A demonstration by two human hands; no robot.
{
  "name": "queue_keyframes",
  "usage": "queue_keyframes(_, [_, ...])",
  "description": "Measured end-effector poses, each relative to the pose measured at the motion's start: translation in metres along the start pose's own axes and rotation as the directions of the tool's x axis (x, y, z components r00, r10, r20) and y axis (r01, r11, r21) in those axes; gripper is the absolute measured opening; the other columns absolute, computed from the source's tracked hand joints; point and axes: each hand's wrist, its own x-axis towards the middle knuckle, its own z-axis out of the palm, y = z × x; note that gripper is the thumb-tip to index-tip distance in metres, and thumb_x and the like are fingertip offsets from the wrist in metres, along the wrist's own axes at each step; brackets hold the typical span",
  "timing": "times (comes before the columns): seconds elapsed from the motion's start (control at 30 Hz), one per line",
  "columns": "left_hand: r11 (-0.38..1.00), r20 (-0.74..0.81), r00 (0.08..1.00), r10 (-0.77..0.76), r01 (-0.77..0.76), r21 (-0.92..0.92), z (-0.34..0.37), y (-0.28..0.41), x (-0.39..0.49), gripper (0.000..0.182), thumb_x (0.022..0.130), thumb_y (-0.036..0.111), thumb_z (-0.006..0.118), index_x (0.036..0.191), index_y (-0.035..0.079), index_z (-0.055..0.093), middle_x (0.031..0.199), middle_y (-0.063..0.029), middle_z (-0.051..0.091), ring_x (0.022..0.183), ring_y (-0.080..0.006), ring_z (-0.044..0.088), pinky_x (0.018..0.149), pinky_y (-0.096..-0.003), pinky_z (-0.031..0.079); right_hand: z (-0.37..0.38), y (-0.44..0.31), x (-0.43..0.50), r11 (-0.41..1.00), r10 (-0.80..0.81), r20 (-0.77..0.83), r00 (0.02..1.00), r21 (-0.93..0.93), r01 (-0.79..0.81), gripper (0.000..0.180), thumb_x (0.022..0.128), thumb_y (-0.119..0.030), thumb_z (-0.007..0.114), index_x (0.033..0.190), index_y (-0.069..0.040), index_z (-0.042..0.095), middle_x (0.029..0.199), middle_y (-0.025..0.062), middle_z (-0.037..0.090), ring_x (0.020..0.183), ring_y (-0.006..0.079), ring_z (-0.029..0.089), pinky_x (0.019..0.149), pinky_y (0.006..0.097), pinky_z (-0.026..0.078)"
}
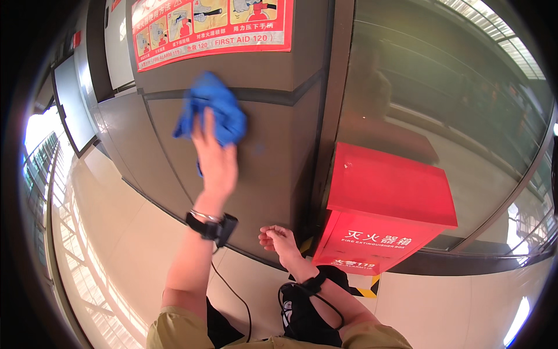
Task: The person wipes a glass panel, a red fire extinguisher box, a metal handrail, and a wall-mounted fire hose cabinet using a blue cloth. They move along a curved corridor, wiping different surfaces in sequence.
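Observation:
My left hand presses a crumpled blue cloth against the brown wall panel. The cloth lies across the left part of a dark horizontal groove, below a red instruction poster. Both the hand and the cloth are slightly blurred. Lower down, my right hand hovers before the panel's bottom part with its fingers loosely curled. I see nothing held in it. Each wrist wears a black strap, and a thin black cable hangs from the left one.
A red fire extinguisher box stands right of my right hand, against a large glass pane. Yellow-and-black tape marks the tiled floor at its base. Further left is a pale door.

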Motion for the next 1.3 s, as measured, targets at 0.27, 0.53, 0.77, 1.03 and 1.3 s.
queue_keyframes(0.27, [0.984, 0.182, 0.973, -0.144, 0.161, -0.079, -0.002, -0.004, -0.074, 0.077, 0.082, 0.006, 0.055, 0.151, 0.001, 0.019, 0.154, -0.0284, 0.012, 0.143, -0.0473, 0.017, 0.116, -0.0474, 0.024, 0.000, 0.004, 0.006, 0.999, -0.010, -0.042, 0.999, 0.046, 0.012, 0.019, 0.095, -0.013, 0.052, 0.103, -0.004, 0.067, 0.090, 0.0059, 0.070, 0.078, 0.0145, 0.067, 0.067, 0.0266, 0.053])
queue_keyframes(0.53, [1.000, 0.304, 0.952, 0.022, -0.024, 0.002, 0.000, 0.008, -0.089, 0.072, 0.079, 0.005, 0.054, 0.148, 0.004, 0.031, 0.149, -0.0319, 0.021, 0.135, -0.0534, 0.024, 0.112, -0.0551, 0.026, 0.002, 0.008, 0.003, 0.998, -0.044, -0.058, 0.997, 0.052, 0.047, 0.018, 0.096, -0.012, 0.052, 0.102, -0.005, 0.067, 0.089, 0.0056, 0.070, 0.074, 0.0136, 0.066, 0.063, 0.0265, 0.051])
queue_keyframes(0.77, [0.883, -0.015, 0.889, -0.457, 0.452, -0.127, -0.006, -0.096, -0.025, 0.063, 0.096, 0.018, 0.047, 0.150, 0.002, 0.018, 0.152, -0.0284, 0.015, 0.136, -0.0445, 0.032, 0.114, -0.0442, 0.027, -0.004, 0.002, 0.002, 0.994, -0.068, -0.097, 0.993, 0.084, 0.076, 0.018, 0.093, -0.013, 0.054, 0.100, -0.005, 0.069, 0.086, 0.0065, 0.071, 0.072, 0.0149, 0.068, 0.063, 0.0264, 0.053])
queue_keyframes(1.03, [0.993, 0.430, 0.900, 0.066, -0.103, 0.062, -0.014, -0.004, -0.100, 0.079, 0.074, 0.008, 0.065, 0.146, 0.007, 0.034, 0.145, -0.0304, 0.027, 0.136, -0.0504, 0.025, 0.114, -0.0551, 0.024, 0.006, 0.001, -0.003, 0.999, -0.034, -0.009, 0.999, 0.033, 0.034, 0.018, 0.095, -0.012, 0.052, 0.100, -0.005, 0.067, 0.088, 0.0062, 0.069, 0.075, 0.0138, 0.066, 0.065, 0.0255, 0.052])
queue_keyframes(1.3, [0.917, -0.005, 0.922, -0.388, 0.385, -0.105, -0.022, -0.144, 0.011, 0.070, 0.094, 0.025, 0.053, 0.149, -0.002, 0.018, 0.152, -0.0313, 0.013, 0.138, -0.0464, 0.026, 0.115, -0.0423, 0.026, 0.005, -0.009, -0.007, 0.999, -0.046, -0.027, 0.999, -0.001, 0.046, 0.018, 0.096, -0.012, 0.051, 0.101, -0.005, 0.066, 0.086, 0.0049, 0.068, 0.074, 0.0130, 0.065, 0.064, 0.0251, 0.050])
